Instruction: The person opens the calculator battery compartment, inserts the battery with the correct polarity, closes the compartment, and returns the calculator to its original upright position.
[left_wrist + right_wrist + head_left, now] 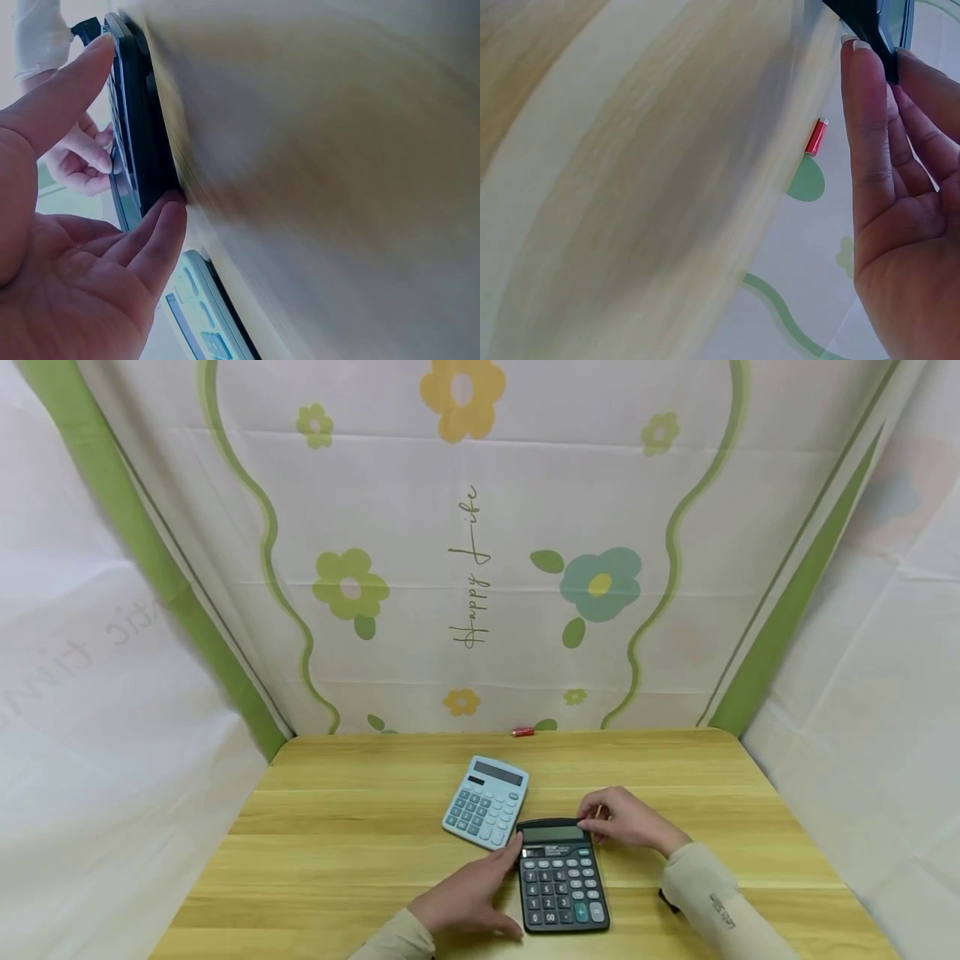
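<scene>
A black calculator (pixel 558 877) with a grey display lies before me on the wooden table, keys facing up. My right hand (pixel 626 818) pinches its upper right corner between thumb and fingers; the right wrist view shows that dark corner (pixel 870 30) in the grip. Along the calculator's left side rests my left hand (pixel 472 893), fingers fairly straight against the edge and thumb apart from them. The left wrist view has the left fingertips (pixel 174 201) at the calculator's side (pixel 142 120). A light blue calculator (pixel 486 802) lies just beyond, up and left, slightly turned.
The wooden table (pixel 337 843) ends at a white cloth (pixel 525 652) with printed flowers. Similar cloth hangs on both sides. A small red cylinder (pixel 522 732), looking like a battery, lies at the far table edge.
</scene>
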### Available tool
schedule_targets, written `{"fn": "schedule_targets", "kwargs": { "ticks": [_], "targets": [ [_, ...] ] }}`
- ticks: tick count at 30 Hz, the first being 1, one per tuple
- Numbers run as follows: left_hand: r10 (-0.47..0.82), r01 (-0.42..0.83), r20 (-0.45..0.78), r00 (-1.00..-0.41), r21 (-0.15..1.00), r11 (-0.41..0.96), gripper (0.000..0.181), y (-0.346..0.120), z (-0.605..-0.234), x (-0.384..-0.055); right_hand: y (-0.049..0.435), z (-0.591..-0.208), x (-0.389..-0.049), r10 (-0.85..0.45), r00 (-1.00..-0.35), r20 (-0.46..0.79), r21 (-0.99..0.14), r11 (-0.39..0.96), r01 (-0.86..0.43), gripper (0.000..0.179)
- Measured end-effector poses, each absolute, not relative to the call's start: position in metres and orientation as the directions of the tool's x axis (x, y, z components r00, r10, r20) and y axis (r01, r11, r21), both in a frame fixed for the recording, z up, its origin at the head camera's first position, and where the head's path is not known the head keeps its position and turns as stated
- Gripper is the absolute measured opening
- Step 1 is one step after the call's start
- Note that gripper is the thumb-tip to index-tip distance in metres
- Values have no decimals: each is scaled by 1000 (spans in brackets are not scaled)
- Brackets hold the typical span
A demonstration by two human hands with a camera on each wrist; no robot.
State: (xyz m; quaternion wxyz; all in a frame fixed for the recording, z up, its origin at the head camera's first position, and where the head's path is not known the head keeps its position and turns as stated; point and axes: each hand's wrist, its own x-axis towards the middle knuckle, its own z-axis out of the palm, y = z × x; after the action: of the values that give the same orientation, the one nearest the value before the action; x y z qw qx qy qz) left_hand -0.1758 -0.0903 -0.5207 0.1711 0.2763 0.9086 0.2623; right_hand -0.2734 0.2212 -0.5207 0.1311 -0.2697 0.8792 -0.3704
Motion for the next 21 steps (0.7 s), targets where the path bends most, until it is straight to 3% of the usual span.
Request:
{"fn": "schedule_targets", "kwargs": {
  "ticks": [5,13,21],
  "targets": [
    [550,372,-158,-820,583,722,135,-86,-521,-175,219,-519,-271,-566,-823,-43,-730,580,-360,7],
    [492,413,-71,-867,451,792,152,-69,-528,-176,220,-520,-271,-574,-817,-53,-779,535,-325,9],
    [471,332,-107,-876,574,749,155,-61,-527,-174,222,-523,-271,-565,-824,-39,-807,505,-307,11]
  ]
}}
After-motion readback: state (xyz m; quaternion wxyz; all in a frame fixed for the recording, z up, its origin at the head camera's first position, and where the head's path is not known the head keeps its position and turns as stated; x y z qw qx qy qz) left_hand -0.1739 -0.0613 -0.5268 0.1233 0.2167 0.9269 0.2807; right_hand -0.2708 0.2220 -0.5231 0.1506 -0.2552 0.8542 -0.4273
